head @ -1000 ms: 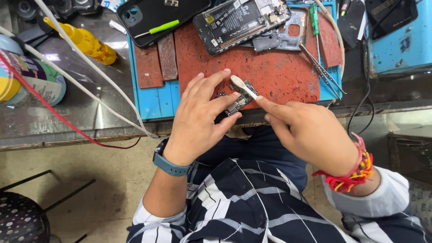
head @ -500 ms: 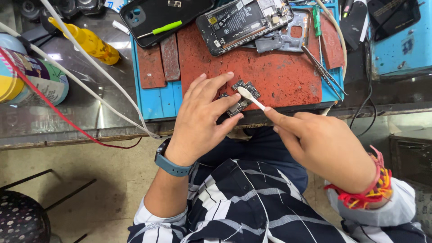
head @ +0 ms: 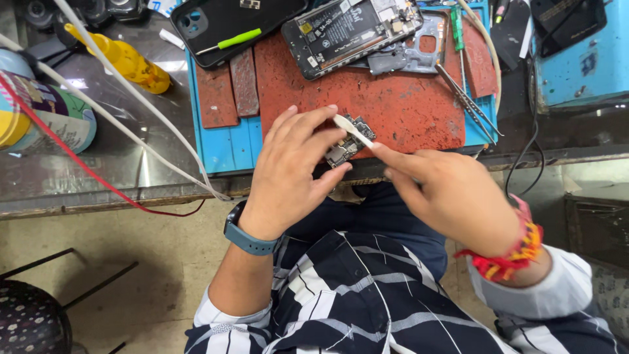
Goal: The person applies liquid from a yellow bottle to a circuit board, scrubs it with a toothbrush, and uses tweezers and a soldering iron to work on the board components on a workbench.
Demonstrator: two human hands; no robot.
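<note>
Red work mat point(head: 406, 105) on the blue tray point(head: 223, 147) sits in front of me, opened phone point(head: 350, 29) at its far edge, black back cover point(head: 229, 23) left of it, tweezers point(head: 468, 98) at right. My left hand point(head: 288, 174) is curled closed around the small circuit board point(head: 347, 141), pinching it above the mat's near edge. My right hand point(head: 449, 196) is pinched shut on a thin white stick point(head: 354, 131), tip touching the board. Best to keep strokes light, brace the board firmly, and avoid snagging tiny components.
</note>
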